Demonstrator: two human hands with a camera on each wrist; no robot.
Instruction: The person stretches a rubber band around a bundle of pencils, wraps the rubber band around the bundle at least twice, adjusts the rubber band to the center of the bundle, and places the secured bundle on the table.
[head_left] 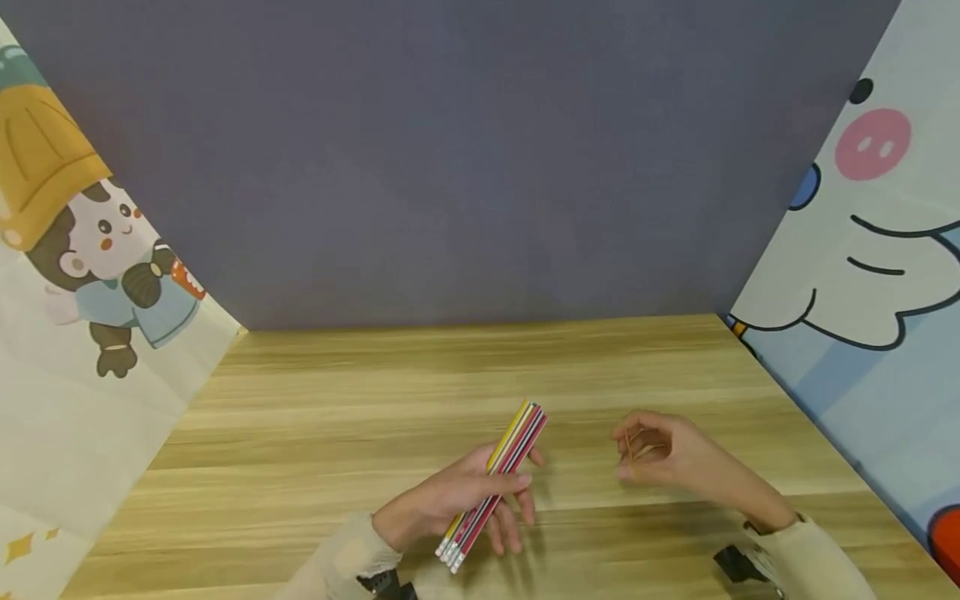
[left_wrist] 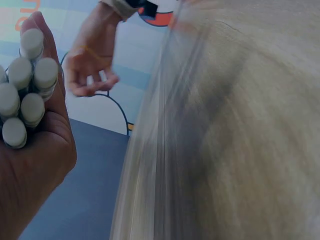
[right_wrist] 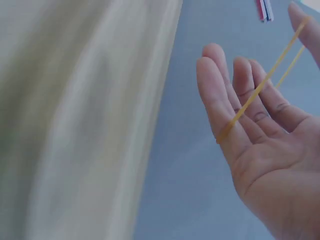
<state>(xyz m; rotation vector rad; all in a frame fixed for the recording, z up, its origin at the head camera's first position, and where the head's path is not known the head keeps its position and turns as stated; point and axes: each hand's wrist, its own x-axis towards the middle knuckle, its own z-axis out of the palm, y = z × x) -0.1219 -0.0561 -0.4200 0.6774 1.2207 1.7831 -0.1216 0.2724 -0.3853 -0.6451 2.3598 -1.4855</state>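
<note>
A bundle of pencils (head_left: 517, 437) in yellow, red, white and dark stripes lies slanted across my left hand (head_left: 461, 487), which grips it with the thumb over the top. The white eraser ends (left_wrist: 32, 107) point toward me and fill the edge of the left wrist view. To the right, apart from the bundle, is my right hand (head_left: 663, 450). A thin orange-yellow rubber band (right_wrist: 260, 89) is stretched between its thumb and fingers, looped around them. In the right wrist view those fingers (right_wrist: 215, 95) are extended and the thumb stands away from them.
Both hands are over a wood-grain table (head_left: 337, 392). A dark grey panel (head_left: 480, 167) rises at its back edge. Cartoon-printed sheets flank it, one at the left (head_left: 45, 433) and one at the right (head_left: 900, 317).
</note>
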